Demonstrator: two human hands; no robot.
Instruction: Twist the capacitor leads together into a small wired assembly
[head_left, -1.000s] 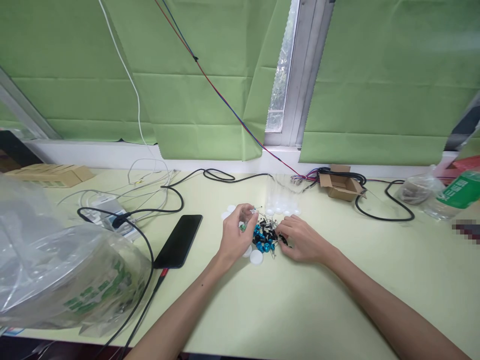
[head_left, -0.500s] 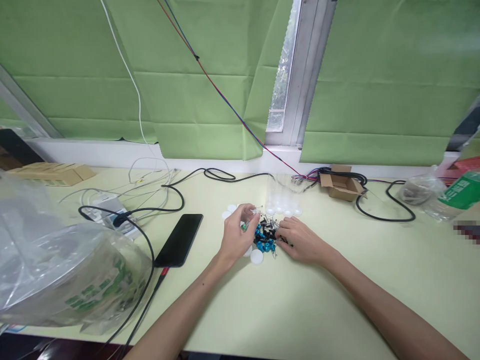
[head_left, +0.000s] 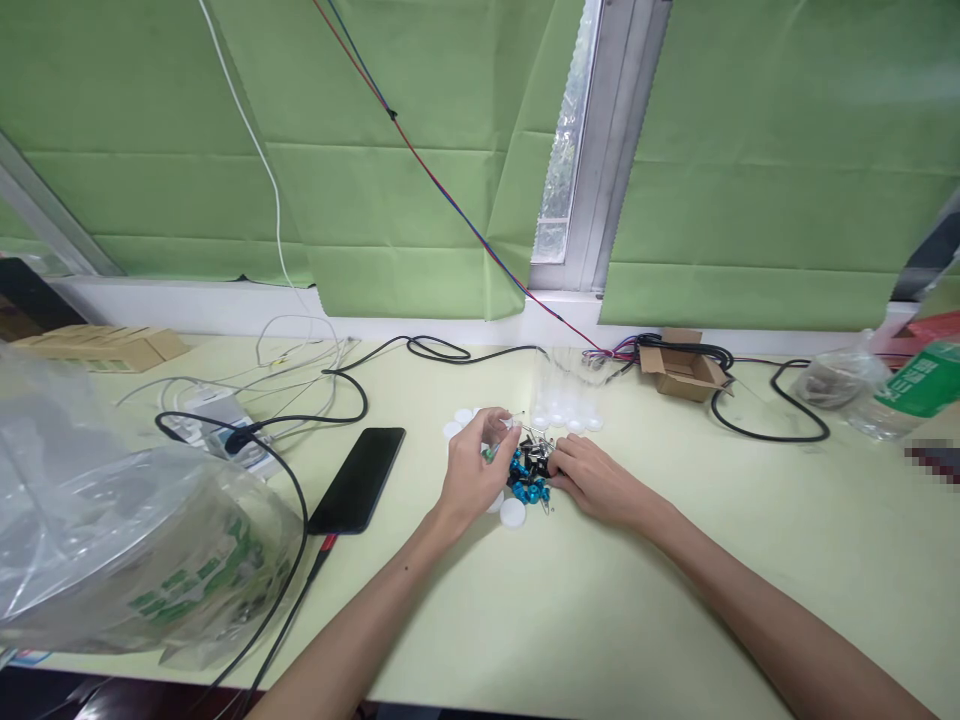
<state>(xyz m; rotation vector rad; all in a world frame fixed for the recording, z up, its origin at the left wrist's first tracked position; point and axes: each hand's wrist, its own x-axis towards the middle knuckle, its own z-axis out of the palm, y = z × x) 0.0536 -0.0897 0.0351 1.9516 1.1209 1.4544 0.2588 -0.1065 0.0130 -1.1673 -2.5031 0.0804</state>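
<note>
A small pile of mixed parts (head_left: pixel 531 468) lies on the table between my hands: blue pieces, black pieces and thin silvery metal ones. My left hand (head_left: pixel 478 462) is closed at the left of the pile, its fingers curled round something mostly hidden; bits of clear, green and metal show about the fingertips. At the pile's right edge, my right hand (head_left: pixel 600 478) touches the parts with fingers pressed together. Whatever it pinches is too small to make out. White round caps (head_left: pixel 513 513) lie near my left hand. Beyond the pile are several clear tubes with white ends (head_left: pixel 564 400).
A black phone (head_left: pixel 358 480) with a cable lies to the left, near a large plastic bag (head_left: pixel 165 550) and a white charger (head_left: pixel 221 415). Cables run along the back. An open cardboard box (head_left: pixel 686 375) sits at the back right, with plastic bags (head_left: pixel 844 372) beyond it.
My right hand has shifted slightly left, further into the edge of the pile. My left hand keeps almost the same place and closed shape.
</note>
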